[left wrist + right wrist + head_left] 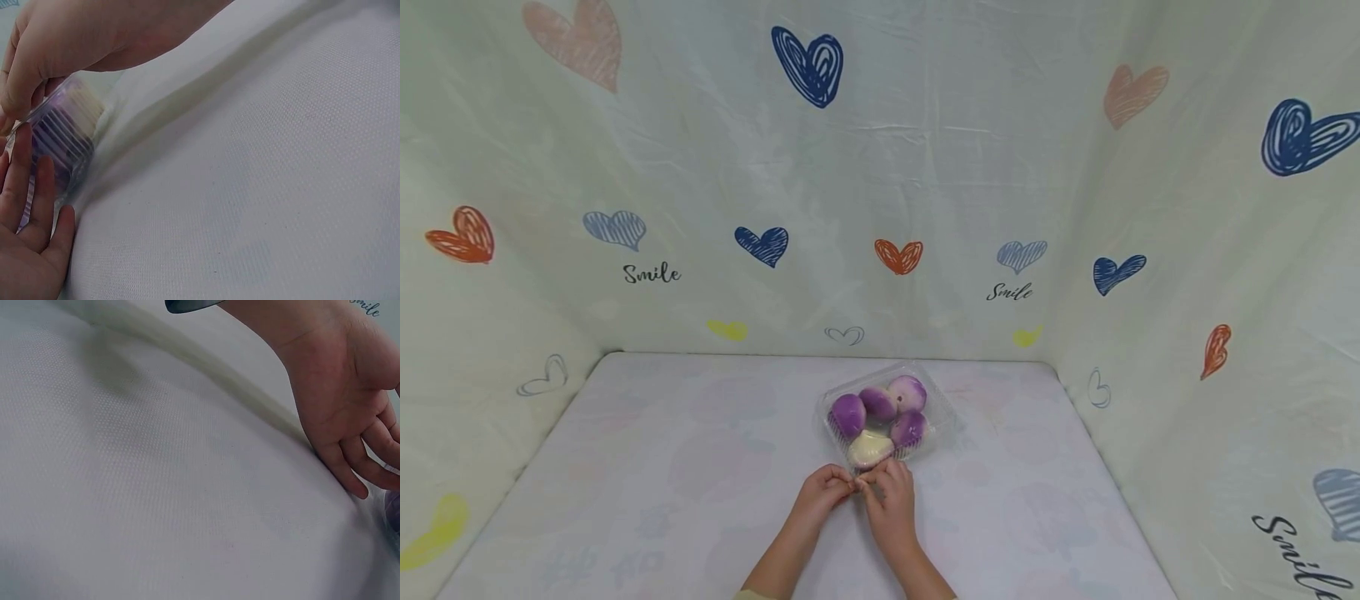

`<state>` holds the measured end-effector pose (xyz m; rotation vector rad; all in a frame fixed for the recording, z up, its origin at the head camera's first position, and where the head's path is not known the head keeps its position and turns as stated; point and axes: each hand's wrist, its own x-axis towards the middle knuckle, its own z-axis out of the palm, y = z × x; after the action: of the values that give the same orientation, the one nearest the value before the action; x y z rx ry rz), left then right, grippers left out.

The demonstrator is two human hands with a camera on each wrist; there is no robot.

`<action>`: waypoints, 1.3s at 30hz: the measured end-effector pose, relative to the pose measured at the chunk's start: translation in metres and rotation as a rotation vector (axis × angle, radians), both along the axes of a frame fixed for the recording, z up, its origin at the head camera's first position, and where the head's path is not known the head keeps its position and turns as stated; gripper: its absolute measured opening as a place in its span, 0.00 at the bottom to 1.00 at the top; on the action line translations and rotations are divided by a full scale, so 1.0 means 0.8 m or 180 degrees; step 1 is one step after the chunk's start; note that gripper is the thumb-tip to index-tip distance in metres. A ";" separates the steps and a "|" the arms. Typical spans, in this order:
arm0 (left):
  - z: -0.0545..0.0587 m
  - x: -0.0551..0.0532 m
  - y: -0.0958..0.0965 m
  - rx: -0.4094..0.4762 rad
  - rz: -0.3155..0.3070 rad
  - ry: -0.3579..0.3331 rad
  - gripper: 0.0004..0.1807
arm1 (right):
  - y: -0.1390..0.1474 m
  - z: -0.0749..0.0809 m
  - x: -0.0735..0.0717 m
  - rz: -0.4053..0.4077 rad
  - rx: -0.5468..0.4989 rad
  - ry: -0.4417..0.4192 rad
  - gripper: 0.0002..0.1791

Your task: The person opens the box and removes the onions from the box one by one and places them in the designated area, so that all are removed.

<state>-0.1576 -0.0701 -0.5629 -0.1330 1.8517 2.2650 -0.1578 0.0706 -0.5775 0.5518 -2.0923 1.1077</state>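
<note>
A clear plastic clamshell box [950, 410] sits on the white-covered table, holding several rounded purple-and-cream pieces [848, 415] that resemble turnips or onions. The foremost piece [871, 450] shows a cream side. At the near corner of the box, my left hand [820, 498] and right hand [892, 504] meet, each pinching the rim with thumb and forefinger. The left wrist view shows the right hand [100, 34] above the ribbed box wall [62, 140]; the left hand's other fingers [42, 206] stay extended beside it. In the right wrist view, the left hand's [350, 394] fingertips are partly cut off.
A white tabletop [685, 483] spreads around the box on both sides. Behind it hangs a pale curtain [955, 200] with printed hearts and "Smile" lettering, which also closes in the left and right sides. A dark rounded object [190, 305] shows by the left forearm.
</note>
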 end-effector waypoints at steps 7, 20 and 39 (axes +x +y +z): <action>-0.002 0.003 -0.001 -0.0212 0.0084 0.0032 0.07 | -0.003 0.010 -0.002 0.0049 -0.0221 -0.0032 0.10; 0.009 0.007 -0.005 -0.0105 0.0021 -0.0010 0.06 | -0.006 0.019 -0.003 0.0032 -0.0397 -0.0144 0.12; 0.010 0.013 -0.012 -0.0651 0.0251 0.0599 0.18 | -0.020 0.049 0.017 0.0006 -0.0456 -0.0925 0.06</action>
<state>-0.1468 -0.0800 -0.5549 -0.0253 2.2104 2.1999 -0.1444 0.0546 -0.5387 0.3396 -2.2317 1.3956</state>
